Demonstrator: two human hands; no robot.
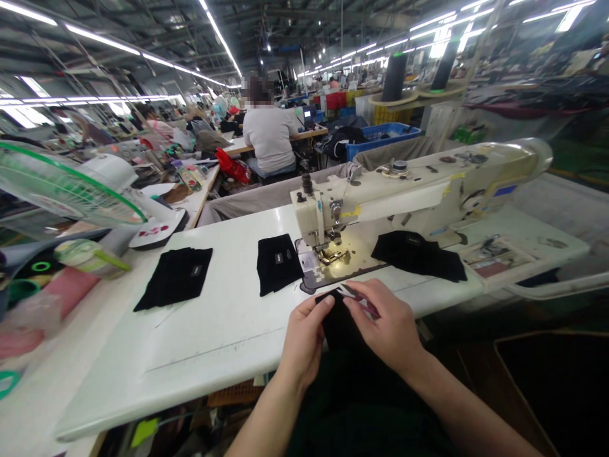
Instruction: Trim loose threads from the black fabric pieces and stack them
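My left hand (307, 333) pinches the edge of a black fabric piece (341, 324) between thumb and fingers, at the table's front edge. In my right hand (387, 324) are small thread snips (349, 292), with pale metal blades and a dark purplish handle partly hidden by the fingers. The blades lie close to the fabric's upper edge; whether they touch it I cannot tell. Just beyond both hands stands a sewing machine (404, 197) with a lit needle area. A black labelled fabric piece (278, 263) lies left of its presser foot.
Another black piece with a label (176, 277) lies farther left, and more black fabric (419, 254) rests right of the needle. A green-rimmed fan (71, 184) stands at the left beside a plastic jar (90, 257). A person (269, 136) sits ahead near a blue crate (385, 136).
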